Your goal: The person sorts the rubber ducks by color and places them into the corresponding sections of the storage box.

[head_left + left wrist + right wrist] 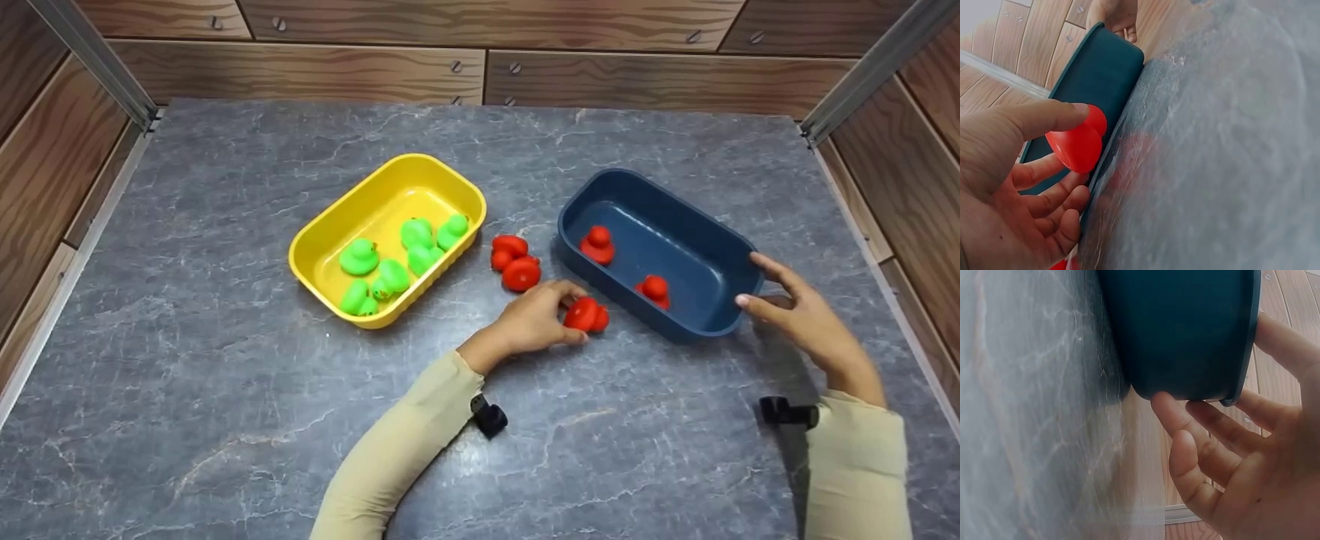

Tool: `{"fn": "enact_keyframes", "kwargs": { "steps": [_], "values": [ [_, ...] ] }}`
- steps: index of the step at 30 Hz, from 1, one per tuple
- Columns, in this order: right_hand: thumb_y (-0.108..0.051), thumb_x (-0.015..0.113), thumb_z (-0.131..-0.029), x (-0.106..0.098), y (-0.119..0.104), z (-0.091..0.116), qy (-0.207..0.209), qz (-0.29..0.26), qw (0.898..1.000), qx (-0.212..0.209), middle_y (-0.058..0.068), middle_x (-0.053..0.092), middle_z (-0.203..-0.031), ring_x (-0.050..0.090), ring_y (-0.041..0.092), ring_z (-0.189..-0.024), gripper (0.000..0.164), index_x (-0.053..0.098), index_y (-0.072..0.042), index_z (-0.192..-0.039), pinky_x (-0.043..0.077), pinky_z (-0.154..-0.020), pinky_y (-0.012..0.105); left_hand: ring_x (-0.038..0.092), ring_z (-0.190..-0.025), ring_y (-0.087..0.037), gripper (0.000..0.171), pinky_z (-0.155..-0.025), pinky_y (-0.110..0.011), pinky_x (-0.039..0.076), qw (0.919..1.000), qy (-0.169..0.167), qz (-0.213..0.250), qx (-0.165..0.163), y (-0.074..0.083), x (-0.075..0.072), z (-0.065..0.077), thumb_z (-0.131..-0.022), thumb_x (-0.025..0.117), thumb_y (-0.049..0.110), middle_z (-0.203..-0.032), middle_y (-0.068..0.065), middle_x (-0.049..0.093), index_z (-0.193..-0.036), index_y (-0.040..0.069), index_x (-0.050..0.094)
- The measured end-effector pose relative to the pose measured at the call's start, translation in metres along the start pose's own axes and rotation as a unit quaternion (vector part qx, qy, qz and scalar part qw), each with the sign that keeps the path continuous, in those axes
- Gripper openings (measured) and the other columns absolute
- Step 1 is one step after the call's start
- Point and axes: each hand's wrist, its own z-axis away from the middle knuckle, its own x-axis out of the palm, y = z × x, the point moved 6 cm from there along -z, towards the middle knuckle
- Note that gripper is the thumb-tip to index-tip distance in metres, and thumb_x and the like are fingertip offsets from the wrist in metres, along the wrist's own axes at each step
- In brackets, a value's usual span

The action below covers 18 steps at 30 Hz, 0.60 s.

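My left hand (534,319) holds a red rubber duck (583,315) close to the near side of the blue tub (679,328). In the left wrist view, the thumb presses on top of this red duck (1079,147) and the fingers lie beneath it. At the tub's right end is my right hand (810,319), thumb over the rim and fingertips against the outer wall, as the right wrist view shows on the tub (1185,337). Inside the tub sit two red ducks, one at the left (598,246) and one near the front wall (654,291).
A yellow tub (341,211) on the left contains several green ducks (360,257). Between the tubs, two more red ducks (520,273) lie together on the grey marbled table (225,375). Wood-patterned walls (300,71) border the back and sides.
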Motion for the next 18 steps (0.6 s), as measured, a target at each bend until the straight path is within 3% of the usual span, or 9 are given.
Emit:
{"fn": "enact_keyframes", "kwargs": {
  "steps": [9, 18],
  "values": [
    [-0.034, 0.056, -0.098, 0.000, 0.003, 0.001, -0.009, 0.002, 1.000, 0.014, 0.026, 0.005, -0.159, 0.049, -0.020, -0.096, 0.075, 0.008, -0.031, -0.156, 0.045, -0.075, 0.011, 0.057, -0.099, -0.014, 0.055, -0.083, -0.020, 0.045, 0.9990, 0.022, 0.037, 0.012, 0.008, -0.007, 0.005, -0.075, 0.082, 0.019, -0.113, -0.002, 0.061, -0.124, 0.014, 0.059],
    [-0.037, 0.057, -0.096, -0.001, 0.003, 0.000, -0.004, 0.011, 1.000, 0.015, 0.026, 0.006, -0.159, 0.047, -0.021, -0.095, 0.076, 0.010, -0.031, -0.156, 0.044, -0.075, 0.009, 0.056, -0.094, -0.019, 0.055, -0.075, -0.018, 0.041, 0.9960, 0.053, 0.054, 0.048, 0.021, -0.012, 0.011, -0.076, 0.082, 0.023, -0.110, -0.002, 0.059, -0.125, 0.016, 0.059]
  ]
}}
